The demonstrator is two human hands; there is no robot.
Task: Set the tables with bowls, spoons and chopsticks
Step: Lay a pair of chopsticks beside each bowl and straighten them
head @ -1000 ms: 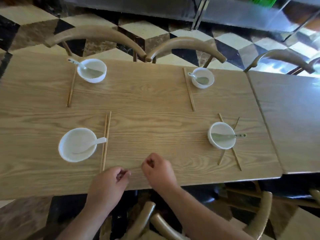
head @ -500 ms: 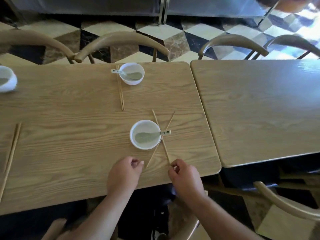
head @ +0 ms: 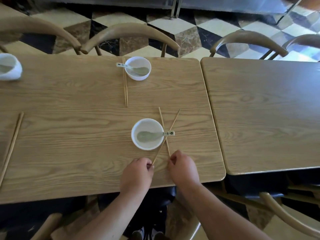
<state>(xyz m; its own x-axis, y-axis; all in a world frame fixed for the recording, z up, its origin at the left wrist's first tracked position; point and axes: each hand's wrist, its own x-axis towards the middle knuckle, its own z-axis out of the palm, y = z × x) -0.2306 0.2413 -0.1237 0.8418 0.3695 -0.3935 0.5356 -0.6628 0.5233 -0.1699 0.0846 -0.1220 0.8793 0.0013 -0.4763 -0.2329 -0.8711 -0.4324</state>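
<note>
Two chopsticks [head: 175, 118] crossed, tips pointing away

The near bowl [head: 147, 144] is white and sits upright on the worktop [head: 78, 135] in front of me. Its pale green near spoon [head: 149, 136] lies inside, with the patterned handle resting over the right rim. The crossed chopsticks [head: 161, 116] make an X just right of that bowl, crossing under the spoon handle. My left grip [head: 136, 175] pinches one near end and my right grip [head: 183, 168] pinches the other. By the far edge, the white far bowl [head: 138, 75] holds the far spoon [head: 138, 70], whose handle points left over the far pair [head: 125, 90] of chopsticks, which lie straight and close together. A third bowl [head: 10, 71] is blurred and cut off at the left. The left pair [head: 13, 142] of chopsticks lies nearer me.
</note>
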